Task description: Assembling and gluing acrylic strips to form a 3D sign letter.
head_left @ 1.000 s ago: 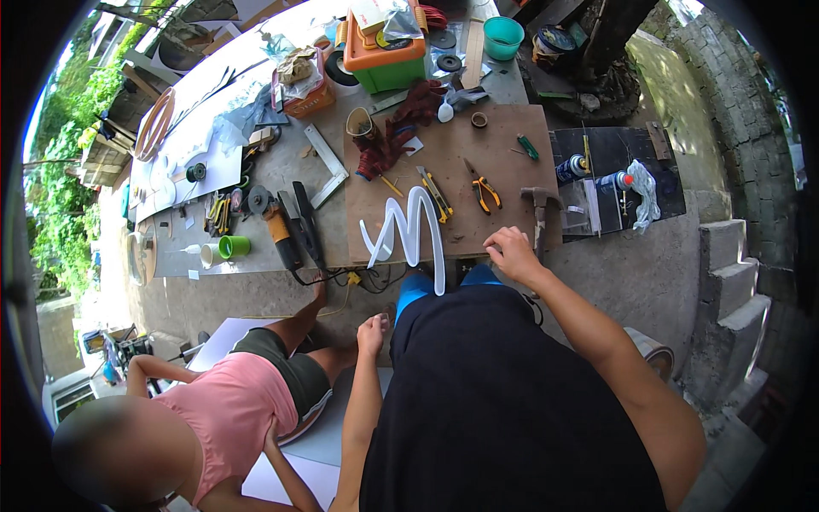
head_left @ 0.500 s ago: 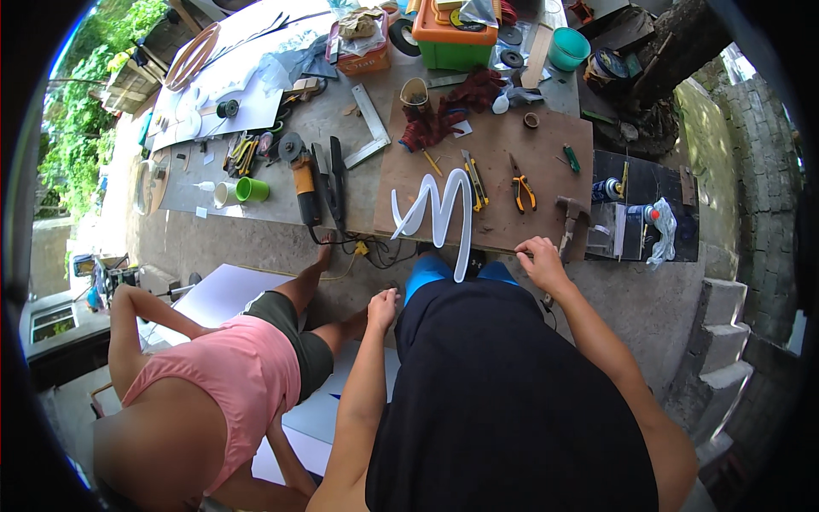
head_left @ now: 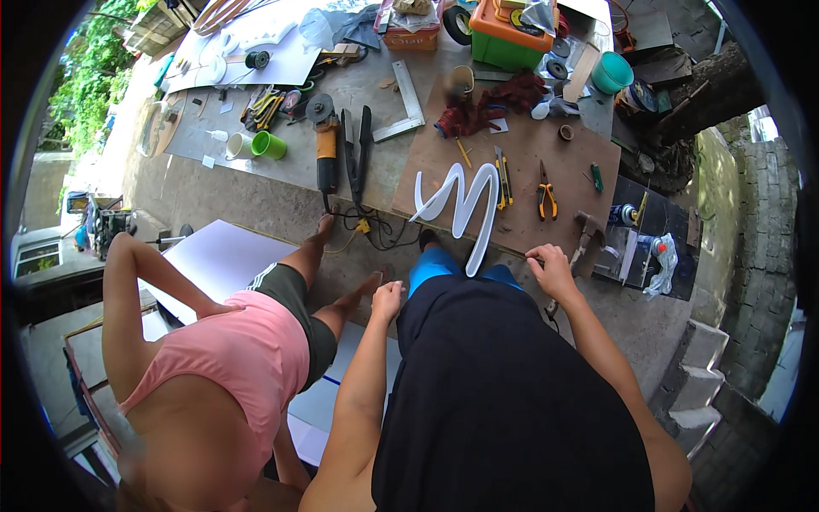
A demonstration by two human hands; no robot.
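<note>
A white, curvy letter-shaped piece (head_left: 461, 205) lies over the near edge of the brown board (head_left: 478, 158), its long tail hanging past the edge toward my lap. My right hand (head_left: 552, 271) is at the board's near edge, fingers loosely bent and apart, holding nothing. It is close to the hammer (head_left: 585, 239). My left hand (head_left: 388, 300) hangs beside my left thigh, off the table, fingers curled in with nothing showing in them. Beyond the white piece lie a yellow cutter knife (head_left: 503, 181) and orange-handled pliers (head_left: 547, 194).
An angle grinder (head_left: 326, 149), a metal square (head_left: 409, 102), red gloves (head_left: 495, 101) and a green box with orange lid (head_left: 512, 41) are on the table. Spray cans (head_left: 625, 215) stand right. A person in a pink top (head_left: 230, 350) is close on my left. Concrete steps (head_left: 695, 375) lie right.
My view has turned, so the table and its things appear shifted to the right. Both hands keep nearly the same pose. The person on the left has leaned slightly.
</note>
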